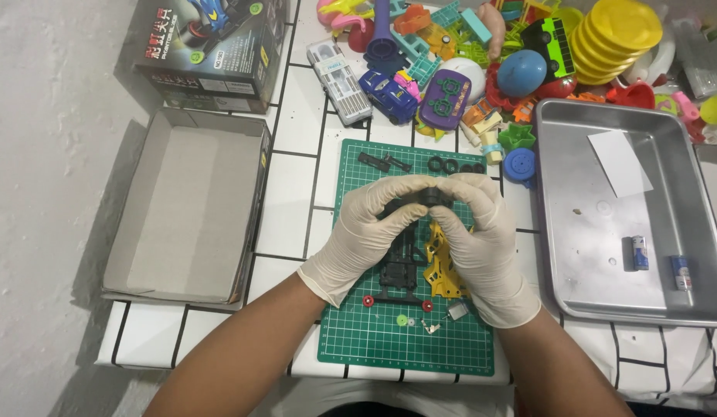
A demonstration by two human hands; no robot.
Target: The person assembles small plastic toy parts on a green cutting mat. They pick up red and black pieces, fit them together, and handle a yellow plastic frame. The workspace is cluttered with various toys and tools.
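**Black plastic part held in both gloved hands over a green cutting mat**

- Black part [417, 200]: small, dark, mostly hidden by fingers. Its long axis runs left to right across the view; which end is the front cannot be told. Held just above the upper middle of the mat.
- Left hand [366, 232]: in a pale glove, grip narrow, thumb and fingertips closed on the left end of the black part.
- Right hand [478, 232]: in a pale glove, grip narrow, closed on the right end of the black part; fingertips of both hands nearly touching.
- Cutting mat [358, 340]: green, gridded, lying on the white tiled table [297, 116].
- On the mat, under the hands: a black frame [397, 274] and a yellow plastic piece [440, 270] side by side; two red wheels [368, 301] and a small green gear [402, 320] near the bottom edge; black tyres [450, 165] in a row at the top edge.
- Cardboard box [188, 208]: open, left of the mat.
- Printed toy box [212, 46]: dark, behind the cardboard box.
- Metal tray [575, 255]: right of the mat, holding two small batteries [640, 253] and a white paper slip [620, 161].
- Toy pile [513, 54]: mixed coloured plastic toys along the far edge of the table.
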